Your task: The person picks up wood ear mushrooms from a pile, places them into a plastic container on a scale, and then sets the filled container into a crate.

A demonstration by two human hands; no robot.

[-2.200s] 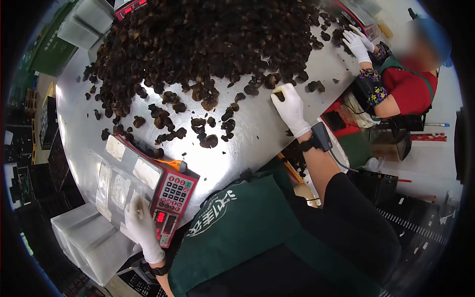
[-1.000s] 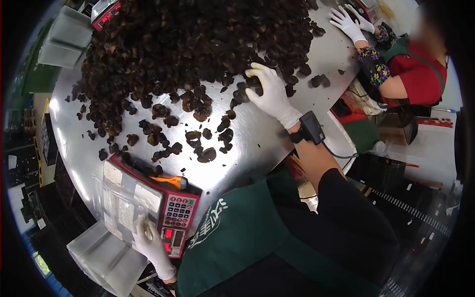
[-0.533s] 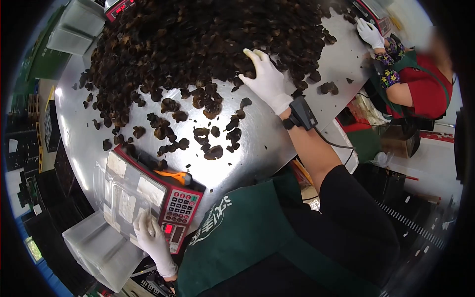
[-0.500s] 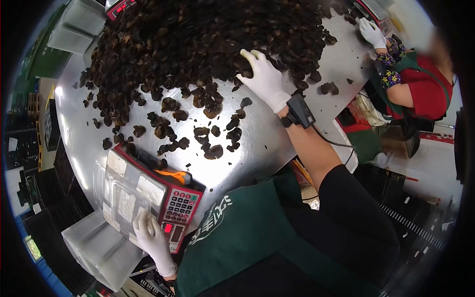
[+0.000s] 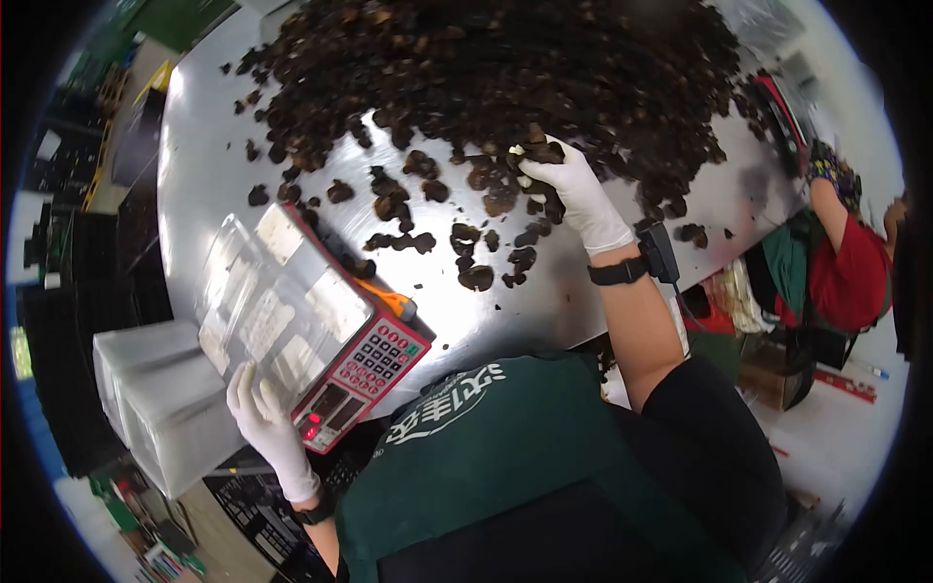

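Observation:
My right hand (image 5: 571, 189), in a white glove, is closed around several dark brown, wood-ear-like mushrooms (image 5: 536, 155) at the near edge of a large heap of mushrooms (image 5: 505, 87). Small pale bits show by its fingertips. My left hand (image 5: 260, 413), also gloved, is at the near corner of a clear plastic container (image 5: 248, 291) on a red digital scale (image 5: 364, 364). Its fingers are loosely stretched and seem to rest against the container's edge. An orange-handled tool (image 5: 389, 296) lies along the scale's far side.
Loose mushrooms (image 5: 476, 278) are scattered over the metal table (image 5: 194, 185). Stacked clear containers (image 5: 175, 418) stand left of the scale. Another red scale (image 5: 782, 121) is at the far right, near a co-worker in a red shirt (image 5: 850, 272).
My right hand has gone from spread fingers over the heap to closed on mushrooms. The view has shifted, and my left hand is now nearer the container's corner.

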